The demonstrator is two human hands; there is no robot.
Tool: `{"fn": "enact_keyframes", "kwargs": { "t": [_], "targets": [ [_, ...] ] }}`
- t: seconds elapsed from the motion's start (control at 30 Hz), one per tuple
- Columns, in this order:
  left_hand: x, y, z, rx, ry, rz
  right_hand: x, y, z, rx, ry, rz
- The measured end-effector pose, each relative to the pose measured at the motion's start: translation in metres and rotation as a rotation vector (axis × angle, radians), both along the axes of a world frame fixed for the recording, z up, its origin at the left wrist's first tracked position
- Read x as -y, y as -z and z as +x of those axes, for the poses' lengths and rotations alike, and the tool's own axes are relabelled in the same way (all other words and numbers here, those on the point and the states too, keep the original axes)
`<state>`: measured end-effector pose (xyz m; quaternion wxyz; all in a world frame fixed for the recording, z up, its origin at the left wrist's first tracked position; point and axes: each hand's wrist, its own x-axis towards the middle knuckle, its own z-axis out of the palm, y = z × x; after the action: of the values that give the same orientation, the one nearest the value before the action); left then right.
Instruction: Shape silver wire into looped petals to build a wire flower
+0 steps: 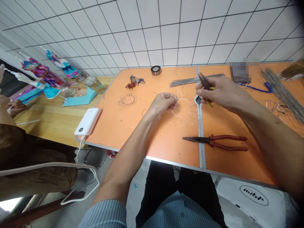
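Observation:
A thin wire ring with small loops around it (180, 116) is just above the orange table (166, 142). My left hand (163, 104) pinches its left side between thumb and fingertips. To the right, my right hand (216, 93) is closed around small pliers (205, 83) with dark jaws and yellow-and-black handles; their tips point up and away from the ring. Long-nose pliers with red handles (223, 137) lie nearer the front edge, across the table's seam. A second looped wire ring (127, 100) rests on the left part of the table.
Behind the hands lie a bundle of straight wires (180, 82), a tape roll (155, 70) and keys (135, 81). A white power bank (87, 121) with a cable sits at the left edge. More wires (285, 91) and a phone (239, 73) are at right. Another person's hand (16, 107) is far left.

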<state>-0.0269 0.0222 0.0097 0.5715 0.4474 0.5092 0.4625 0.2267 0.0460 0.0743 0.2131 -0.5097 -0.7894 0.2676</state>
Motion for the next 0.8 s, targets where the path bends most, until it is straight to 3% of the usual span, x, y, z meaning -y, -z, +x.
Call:
{"fn": "enact_keyframes", "kwargs": {
  "t": [0.03, 0.17, 0.47, 0.63, 0.8],
  "targets": [
    [0.0, 0.0, 0.001, -0.023, -0.003, -0.005, -0.006, 0.002, -0.009, -0.037, 0.05, -0.083],
    [0.002, 0.001, 0.007, -0.089, 0.019, -0.04, -0.022, 0.017, -0.032, -0.107, 0.063, -0.155],
    [0.002, 0.008, 0.012, -0.248, 0.048, -0.026, -0.03, 0.035, -0.045, -0.268, 0.119, -0.38],
    [0.002, 0.013, 0.011, -0.373, 0.081, 0.026, -0.027, 0.038, -0.05, -0.326, 0.075, -0.423],
    [-0.001, 0.02, 0.007, -0.621, 0.072, 0.058, -0.022, 0.043, -0.054, -0.302, 0.083, -0.398]
  ]
}}
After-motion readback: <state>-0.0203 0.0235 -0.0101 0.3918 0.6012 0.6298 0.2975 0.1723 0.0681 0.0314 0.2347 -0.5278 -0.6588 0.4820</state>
